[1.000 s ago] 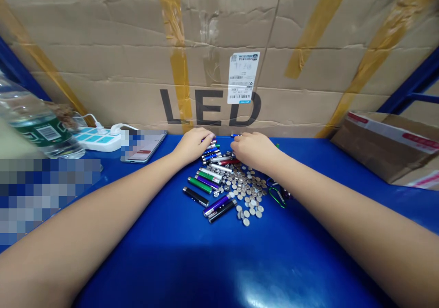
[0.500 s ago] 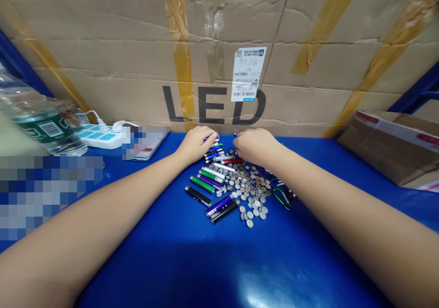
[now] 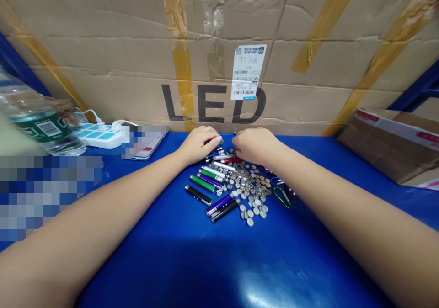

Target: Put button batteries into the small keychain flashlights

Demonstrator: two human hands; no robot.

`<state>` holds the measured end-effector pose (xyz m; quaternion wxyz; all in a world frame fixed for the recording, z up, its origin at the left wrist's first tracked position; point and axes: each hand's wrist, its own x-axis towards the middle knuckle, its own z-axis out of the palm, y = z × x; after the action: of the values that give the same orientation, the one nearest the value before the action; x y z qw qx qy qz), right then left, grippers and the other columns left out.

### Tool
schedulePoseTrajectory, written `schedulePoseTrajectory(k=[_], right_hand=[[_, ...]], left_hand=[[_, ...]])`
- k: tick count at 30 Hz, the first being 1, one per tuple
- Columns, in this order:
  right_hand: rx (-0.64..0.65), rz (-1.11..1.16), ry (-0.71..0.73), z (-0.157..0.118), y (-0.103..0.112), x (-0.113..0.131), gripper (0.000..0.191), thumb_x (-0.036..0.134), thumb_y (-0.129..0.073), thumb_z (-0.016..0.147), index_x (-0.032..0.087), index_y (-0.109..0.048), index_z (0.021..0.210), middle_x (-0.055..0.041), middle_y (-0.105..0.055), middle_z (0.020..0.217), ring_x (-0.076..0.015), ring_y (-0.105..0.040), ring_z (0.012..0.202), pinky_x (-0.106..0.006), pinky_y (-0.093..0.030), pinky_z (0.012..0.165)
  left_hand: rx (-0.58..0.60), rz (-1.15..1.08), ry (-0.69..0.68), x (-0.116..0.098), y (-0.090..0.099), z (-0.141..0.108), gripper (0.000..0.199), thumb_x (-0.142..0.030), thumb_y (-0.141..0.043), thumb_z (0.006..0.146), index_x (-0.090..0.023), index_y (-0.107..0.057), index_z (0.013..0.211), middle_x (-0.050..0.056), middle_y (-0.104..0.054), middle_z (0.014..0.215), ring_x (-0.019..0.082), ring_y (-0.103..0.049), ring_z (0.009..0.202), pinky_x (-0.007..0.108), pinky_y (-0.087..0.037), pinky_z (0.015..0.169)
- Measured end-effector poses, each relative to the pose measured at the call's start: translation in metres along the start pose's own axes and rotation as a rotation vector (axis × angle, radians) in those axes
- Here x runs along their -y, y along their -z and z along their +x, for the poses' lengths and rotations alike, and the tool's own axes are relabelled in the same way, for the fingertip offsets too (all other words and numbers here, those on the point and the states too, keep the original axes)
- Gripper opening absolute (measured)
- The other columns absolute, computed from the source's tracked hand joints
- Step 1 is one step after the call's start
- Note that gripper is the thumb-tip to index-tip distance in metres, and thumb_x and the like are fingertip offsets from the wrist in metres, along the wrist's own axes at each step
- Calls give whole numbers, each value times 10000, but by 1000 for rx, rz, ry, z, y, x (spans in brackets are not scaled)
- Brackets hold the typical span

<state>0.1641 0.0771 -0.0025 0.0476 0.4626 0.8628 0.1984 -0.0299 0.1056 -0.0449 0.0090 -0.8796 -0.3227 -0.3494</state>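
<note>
My left hand (image 3: 199,144) is curled over the far end of a row of small metal pen-shaped lights, its thumb beside a green one; what its fingers hold is hidden. Opposite it, my right hand (image 3: 255,144) is closed, with a bit of blue showing at its fingertips. Between and below the hands lie a red light (image 3: 231,160), a silver light (image 3: 223,166), a green light (image 3: 202,183), a purple light (image 3: 219,204) and black lights (image 3: 198,195). Many button cells (image 3: 255,190) are heaped to their right. A green carabiner (image 3: 282,197) lies under my right forearm.
A large cardboard box (image 3: 137,61) walls off the back of the blue table (image 3: 192,262). At left are a water bottle (image 3: 44,120), a white power strip (image 3: 99,136) and a phone (image 3: 151,146). A smaller carton (image 3: 384,148) stands at right.
My left thumb has moved right and away from the fingers, and the purple light seen under that hand is now hidden. My right hand has barely shifted.
</note>
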Motion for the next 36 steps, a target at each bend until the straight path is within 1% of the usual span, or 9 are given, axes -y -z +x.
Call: schedulePoseTrajectory(k=[5,9,13,18,21,25,29,32,36], right_hand=[[-47,40,-10,-8,12,-2,238,245,-455,858,162,-678,844,-114,-693,902,-245,-638,801,-311,-397,591],[-116,183,32,-36,20,-5,193,247,-485,852,181,-662,810,-74,-671,857,-200,-603,749,-294,-400,589],[-142,449,157,-77,10,-4,146,260,-530,865,196,-661,861,-47,-647,871,-182,-589,817,-297,-458,701],[-314,503,203,-99,-10,-1,216,236,-518,893,190,-664,1045,-90,-630,1034,-211,-575,969,-359,-466,850],[-327,501,223,-95,-16,0,229,202,-501,898,198,-689,1029,-99,-627,1070,-226,-574,986,-389,-463,859],[-305,500,255,-91,-21,-2,305,85,-461,878,213,-708,1002,-95,-641,1063,-229,-578,971,-382,-473,811],[-302,502,241,-92,-23,-2,300,88,-472,875,213,-709,1009,-97,-639,1079,-236,-580,1002,-394,-463,847],[-275,496,233,-92,-22,0,253,154,-480,900,214,-716,967,-96,-648,1051,-235,-588,991,-404,-457,867],[-284,508,246,-90,-23,2,235,183,-489,908,216,-707,989,-94,-663,1050,-228,-596,978,-398,-460,866]], left_hand=[[5,-8,-14,1,-1,0,395,-361,-376,944,-132,-688,864,75,-684,884,197,-600,872,348,-453,829],[2,-13,-23,1,-1,0,385,-361,-380,946,-145,-690,870,63,-684,882,193,-600,872,347,-453,826],[-4,-44,-31,0,0,-1,377,-353,-384,945,-151,-690,857,61,-692,886,188,-604,874,350,-452,837],[0,-127,-23,-13,5,1,298,-345,-468,913,-171,-694,824,49,-678,870,171,-608,850,338,-465,825],[112,-219,-111,-34,10,8,183,-319,-576,862,-191,-699,818,32,-669,891,153,-606,872,309,-463,849],[326,-159,-228,-60,16,18,118,-275,-616,829,-217,-716,854,27,-658,958,161,-591,928,305,-431,881],[533,-22,-174,-71,18,21,138,-306,-661,791,-269,-729,906,16,-638,1059,200,-558,1016,337,-400,906],[608,41,-150,-71,16,20,157,-294,-645,804,-286,-728,937,13,-638,1089,207,-552,1021,339,-398,896],[629,44,-152,-72,13,20,168,-244,-629,817,-269,-731,949,15,-657,1061,200,-569,1000,323,-409,885]])
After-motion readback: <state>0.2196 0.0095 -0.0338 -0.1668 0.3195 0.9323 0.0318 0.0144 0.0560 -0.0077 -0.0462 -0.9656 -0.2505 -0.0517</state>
